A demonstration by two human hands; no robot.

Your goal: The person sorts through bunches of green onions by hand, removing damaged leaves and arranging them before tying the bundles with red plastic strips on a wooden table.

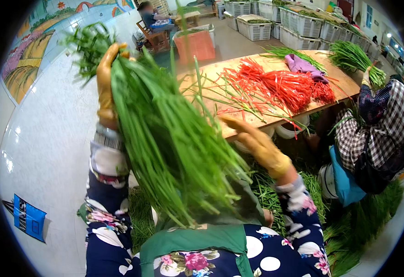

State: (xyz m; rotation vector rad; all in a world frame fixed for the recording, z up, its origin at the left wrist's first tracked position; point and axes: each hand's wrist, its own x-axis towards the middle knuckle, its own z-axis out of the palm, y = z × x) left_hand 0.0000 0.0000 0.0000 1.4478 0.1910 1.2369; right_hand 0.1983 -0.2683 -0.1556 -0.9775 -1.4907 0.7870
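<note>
My left hand [106, 85], in a tan rubber glove, is raised and closed around a big bunch of long, flat green leaves that look like garlic chives [165, 134]. One end of the bunch sticks out above the fist. The rest hangs down slantwise to the right, in front of my green apron [188, 242]. My right hand [259, 145], gloved too, is beside the bunch's right side, fingers stretched out and holding nothing. Its fingertips are close to the leaves; whether they touch cannot be told.
Red plastic strips [280, 85], a purple cloth [303, 67] and loose stalks lie on the wooden table [202, 76]. At right, a co-worker in a checkered garment [379, 134] holds another green bunch [356, 60]. More greens [359, 226] cover the floor. Stacked crates [299, 23] stand behind.
</note>
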